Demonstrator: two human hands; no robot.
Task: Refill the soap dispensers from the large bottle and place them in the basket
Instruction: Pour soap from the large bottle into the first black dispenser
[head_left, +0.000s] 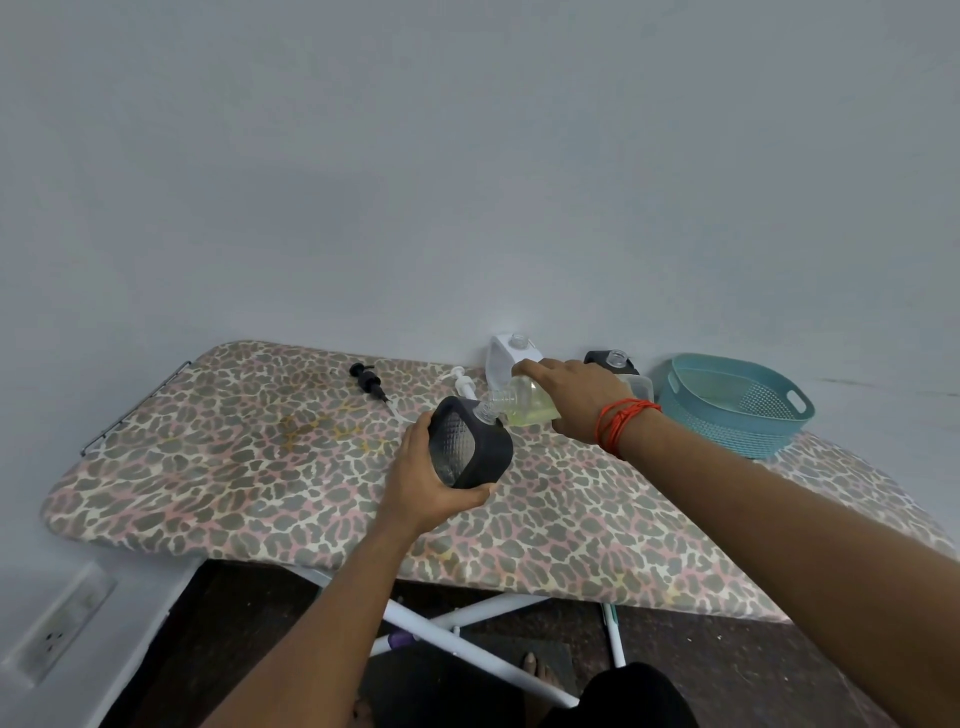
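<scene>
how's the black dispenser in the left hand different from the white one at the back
The black dispenser is tilted in the left hand; the white dispenser stands upright on the board, untouched. The large bottle, held by the right hand, has its mouth at the black dispenser's neck, not the white dispenser's. Both necks are open, no pump fitted.

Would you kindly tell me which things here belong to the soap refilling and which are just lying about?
Job: large bottle, held black dispenser, white dispenser, far black dispenser, black pump, white pump, basket.
Lying about: ironing board, wall socket.
</scene>
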